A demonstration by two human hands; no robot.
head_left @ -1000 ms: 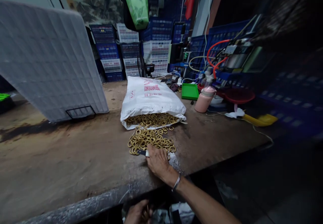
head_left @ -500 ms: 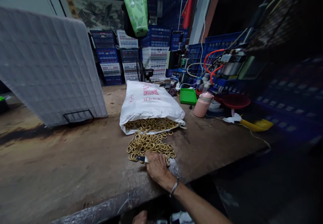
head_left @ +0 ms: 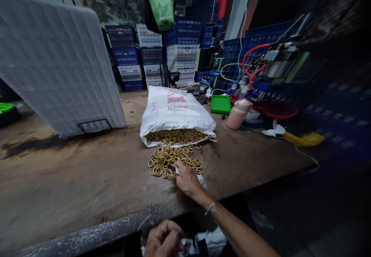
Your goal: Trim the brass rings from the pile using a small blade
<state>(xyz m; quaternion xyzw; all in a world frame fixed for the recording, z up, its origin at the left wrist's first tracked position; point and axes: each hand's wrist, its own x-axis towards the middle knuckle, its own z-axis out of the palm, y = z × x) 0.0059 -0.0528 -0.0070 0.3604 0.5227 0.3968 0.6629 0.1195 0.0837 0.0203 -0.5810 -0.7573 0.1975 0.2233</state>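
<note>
My right hand is closed around a short black-and-white tool whose exact kind I cannot make out. The tool's dark end lies over a loose spread of brass-coloured rings on the table. Those rings trail from the mouth of a white woven sack with red print, which lies on its side with more rings inside. Below the table's front edge, my left hand has its fingers curled together, thumb against fingertips. Whatever it may hold is hidden.
A quilted grey-white panel stands on the left of the wooden table. Toward the right are a green tray, a pink bottle, a yellow scoop and a red dish. Stacked crates line the back.
My left hand has risen farther into view at the bottom. My right hand has shifted slightly right and up in the picture with the tool, while the whole view has shifted slightly.
</note>
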